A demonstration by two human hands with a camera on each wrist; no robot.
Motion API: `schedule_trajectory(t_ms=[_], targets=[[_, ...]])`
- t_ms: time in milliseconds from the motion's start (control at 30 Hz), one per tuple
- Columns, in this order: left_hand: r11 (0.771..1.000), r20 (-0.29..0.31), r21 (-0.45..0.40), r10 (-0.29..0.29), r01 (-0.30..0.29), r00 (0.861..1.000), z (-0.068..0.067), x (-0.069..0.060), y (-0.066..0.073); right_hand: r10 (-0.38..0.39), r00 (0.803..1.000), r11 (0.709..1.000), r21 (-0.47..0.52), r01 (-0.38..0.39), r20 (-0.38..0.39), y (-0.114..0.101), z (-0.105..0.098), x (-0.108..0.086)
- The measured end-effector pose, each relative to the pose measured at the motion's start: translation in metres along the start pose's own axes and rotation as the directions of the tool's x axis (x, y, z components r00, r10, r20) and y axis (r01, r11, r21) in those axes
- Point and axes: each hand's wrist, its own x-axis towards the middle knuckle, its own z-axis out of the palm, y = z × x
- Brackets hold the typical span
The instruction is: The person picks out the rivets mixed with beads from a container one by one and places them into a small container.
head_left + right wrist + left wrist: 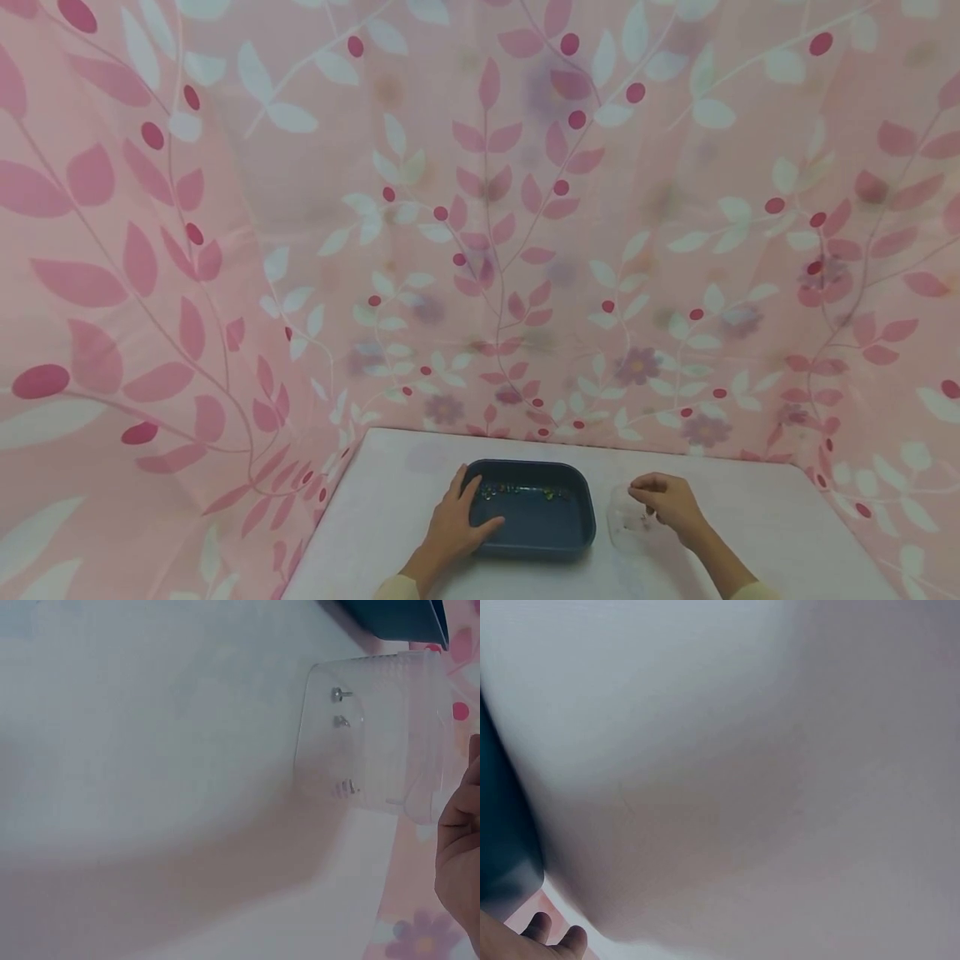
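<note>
A dark blue rectangular tray (532,521) sits on the white table with small shiny green and yellowish pieces (551,494) along its far inner side. My left hand (452,523) rests at the tray's left rim, fingers spread and thumb reaching over the inside. To the right of the tray stands a clear plastic container (386,735) with small metal screws (341,695) in it. Over this container is my right hand (672,502), thumb and forefinger brought together. Whether anything lies between those fingertips is too small to tell.
The white tabletop (405,467) extends around both vessels. Pink leaf-patterned curtains (420,250) hang behind the table and along its left and right sides, close to its edges.
</note>
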Motion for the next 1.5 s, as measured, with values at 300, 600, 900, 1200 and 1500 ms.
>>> schedule_trajectory(t_ms=[300, 600, 900, 1200, 1500], targets=[[1.0, 0.014, -0.002, -0.015, 0.015, 1.0, -0.002, 0.001, 0.0, -0.007, 1.0, 0.999, -0.039, 0.007, -0.006, 0.0, -0.006, -0.003], [1.0, -0.012, -0.011, 0.001, -0.001, 1.0, 0.0, -0.001, 0.0, -0.005, 1.0, 0.999, -0.052, 0.004, -0.006, 0.002, -0.007, -0.005], [1.0, 0.007, -0.017, -0.012, 0.012, 1.0, 0.001, 0.001, -0.002, -0.02, 1.0, 0.999, -0.038, 0.02, 0.002, 0.007, -0.007, -0.002], [1.0, -0.012, -0.029, -0.002, 0.002, 1.0, 0.005, -0.006, -0.001, -0.044, 0.999, 0.996, -0.073, 0.044, 0.009, 0.012, -0.004, -0.006], [0.999, -0.032, -0.038, -0.009, 0.008, 0.999, -0.001, -0.002, 0.003, -0.08, 0.996, 0.992, -0.092, 0.082, 0.026, 0.009, -0.005, -0.004]])
